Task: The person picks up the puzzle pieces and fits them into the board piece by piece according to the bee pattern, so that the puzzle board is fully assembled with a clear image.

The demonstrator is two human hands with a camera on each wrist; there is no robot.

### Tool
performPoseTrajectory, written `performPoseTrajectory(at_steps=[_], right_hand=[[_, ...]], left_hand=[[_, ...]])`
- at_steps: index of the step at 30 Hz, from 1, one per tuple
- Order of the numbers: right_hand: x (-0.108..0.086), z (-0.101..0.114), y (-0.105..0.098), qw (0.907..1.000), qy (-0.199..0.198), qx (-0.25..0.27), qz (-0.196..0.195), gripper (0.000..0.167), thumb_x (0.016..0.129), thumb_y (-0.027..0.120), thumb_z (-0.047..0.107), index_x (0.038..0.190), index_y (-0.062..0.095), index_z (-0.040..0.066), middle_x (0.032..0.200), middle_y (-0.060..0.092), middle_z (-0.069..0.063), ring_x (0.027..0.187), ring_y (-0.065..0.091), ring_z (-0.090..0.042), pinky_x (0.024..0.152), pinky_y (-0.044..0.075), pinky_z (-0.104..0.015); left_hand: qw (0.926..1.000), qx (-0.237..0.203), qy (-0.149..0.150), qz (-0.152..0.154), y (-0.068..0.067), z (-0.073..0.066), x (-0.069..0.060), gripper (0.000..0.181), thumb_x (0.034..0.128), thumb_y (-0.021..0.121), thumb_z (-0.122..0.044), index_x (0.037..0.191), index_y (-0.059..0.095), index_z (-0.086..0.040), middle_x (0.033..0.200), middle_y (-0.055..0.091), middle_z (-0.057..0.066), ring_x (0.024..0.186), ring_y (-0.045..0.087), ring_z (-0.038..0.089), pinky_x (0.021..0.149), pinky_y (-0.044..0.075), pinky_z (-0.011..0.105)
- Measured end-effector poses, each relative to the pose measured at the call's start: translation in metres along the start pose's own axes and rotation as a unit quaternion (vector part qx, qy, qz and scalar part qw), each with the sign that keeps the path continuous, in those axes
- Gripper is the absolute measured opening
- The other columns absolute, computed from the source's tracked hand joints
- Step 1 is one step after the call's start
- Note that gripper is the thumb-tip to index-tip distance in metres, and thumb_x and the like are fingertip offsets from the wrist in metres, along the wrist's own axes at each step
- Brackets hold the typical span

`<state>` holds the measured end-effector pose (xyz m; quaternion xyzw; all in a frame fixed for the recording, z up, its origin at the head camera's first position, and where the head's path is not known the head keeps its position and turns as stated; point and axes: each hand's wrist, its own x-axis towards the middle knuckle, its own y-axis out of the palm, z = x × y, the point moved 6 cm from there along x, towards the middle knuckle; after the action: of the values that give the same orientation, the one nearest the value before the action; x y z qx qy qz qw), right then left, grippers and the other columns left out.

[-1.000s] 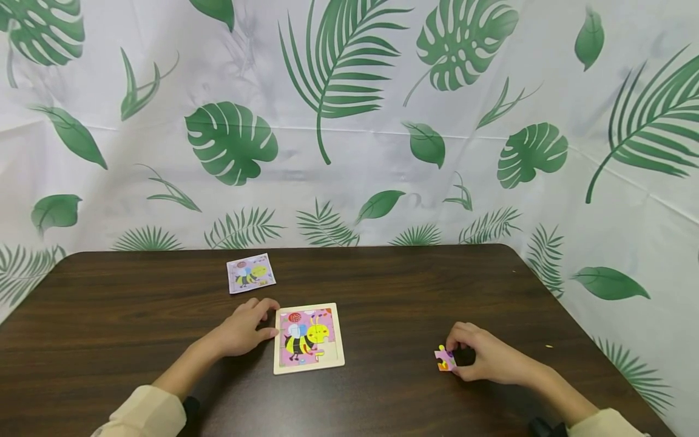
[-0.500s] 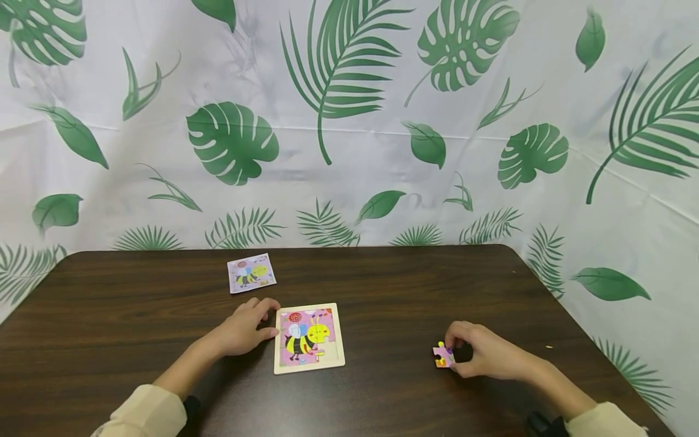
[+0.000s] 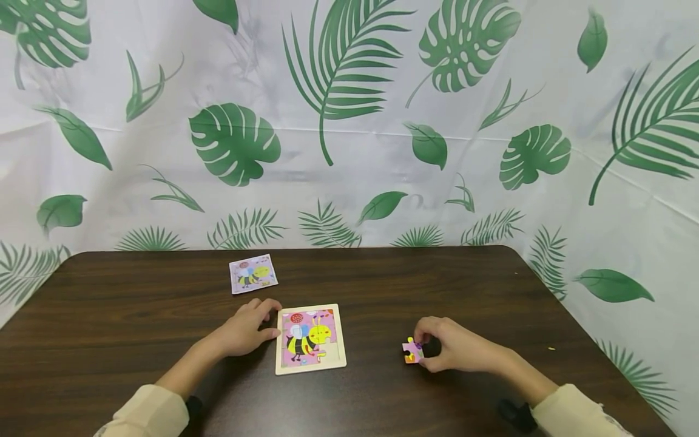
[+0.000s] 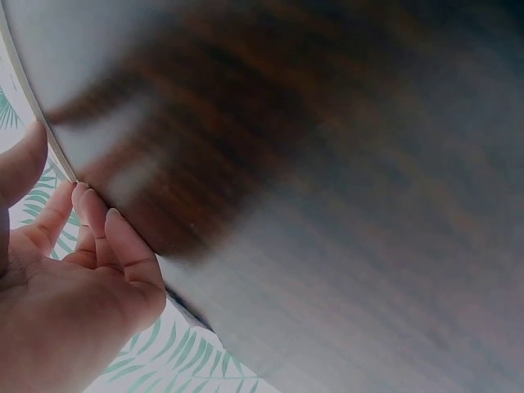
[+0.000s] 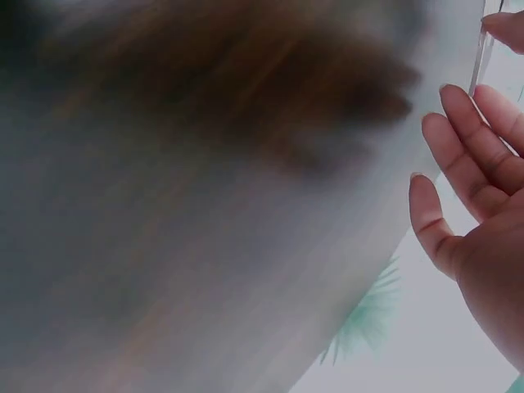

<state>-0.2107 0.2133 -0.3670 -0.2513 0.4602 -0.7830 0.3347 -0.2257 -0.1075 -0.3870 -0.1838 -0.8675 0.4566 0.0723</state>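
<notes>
A square wooden jigsaw puzzle board point(image 3: 342, 340) with a cartoon bee lies on the dark table; bare wood shows at the lower right of its picture. My left hand point(image 3: 246, 328) rests at its left side, thumb and index fingertip touching the rim near the upper left corner. To the right, apart from the board, my right hand point(image 3: 459, 346) pinches a pink and yellow puzzle piece point(image 3: 412, 352) between thumb and index finger. In the right wrist view, the piece appears edge-on as a thin strip point(image 5: 478, 61), with the other fingers of the right hand point(image 5: 499, 237) spread below.
A small printed card point(image 3: 253, 274) with the same bee picture lies behind the board, near the far edge of the brown table point(image 3: 164, 279). A white cloth with green leaves point(image 3: 349, 182) hangs behind and along the right side.
My right hand has moved left toward the board, carrying the puzzle piece. The left hand stays at the board's rim, and the board has not moved on the table.
</notes>
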Motion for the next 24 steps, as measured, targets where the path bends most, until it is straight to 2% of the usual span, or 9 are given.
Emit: performPoseTrajectory(at_steps=[6,11,20,24], right_hand=[[0.026,0.019,0.009,0.9996,-0.016,0.009,0.02,0.02,0.074,0.07,0.013,0.087,0.055,0.013,0.083,0.051,0.01,0.078,0.05,-0.009,0.071,0.044,-0.025],[0.047,0.038,0.017,0.9993,-0.026,-0.004,0.028,0.019,0.074,0.071,0.016,0.087,0.056,0.012,0.085,0.052,0.009,0.081,0.05,-0.008,0.075,0.043,-0.026],[0.08,0.063,0.031,0.998,0.006,-0.023,0.058,0.02,0.077,0.071,0.022,0.09,0.059,0.013,0.087,0.054,0.009,0.085,0.049,-0.006,0.077,0.036,-0.029],[0.09,0.069,0.036,0.9974,0.008,-0.039,0.06,0.022,0.076,0.072,0.023,0.09,0.059,0.012,0.087,0.054,0.008,0.084,0.048,-0.006,0.077,0.035,-0.028]], left_hand=[[1.0,-0.002,0.002,0.0,0.0,0.0,0.0,0.037,0.0839,0.066,-0.018,0.115,0.049,-0.008,0.091,0.046,0.007,0.087,0.044,0.025,0.073,0.039,0.044],[1.0,-0.006,-0.003,0.002,0.0,0.0,0.0,0.037,0.0838,0.066,-0.017,0.116,0.049,-0.007,0.092,0.046,0.007,0.087,0.044,0.025,0.074,0.039,0.044],[0.9999,-0.008,-0.008,0.003,0.0,0.0,0.0,0.037,0.084,0.066,-0.017,0.116,0.049,-0.008,0.092,0.046,0.007,0.088,0.044,0.025,0.073,0.04,0.045],[0.9999,-0.008,-0.006,0.002,0.0,0.0,0.0,0.037,0.0841,0.066,-0.017,0.115,0.049,-0.008,0.092,0.046,0.007,0.088,0.044,0.025,0.073,0.04,0.045]])
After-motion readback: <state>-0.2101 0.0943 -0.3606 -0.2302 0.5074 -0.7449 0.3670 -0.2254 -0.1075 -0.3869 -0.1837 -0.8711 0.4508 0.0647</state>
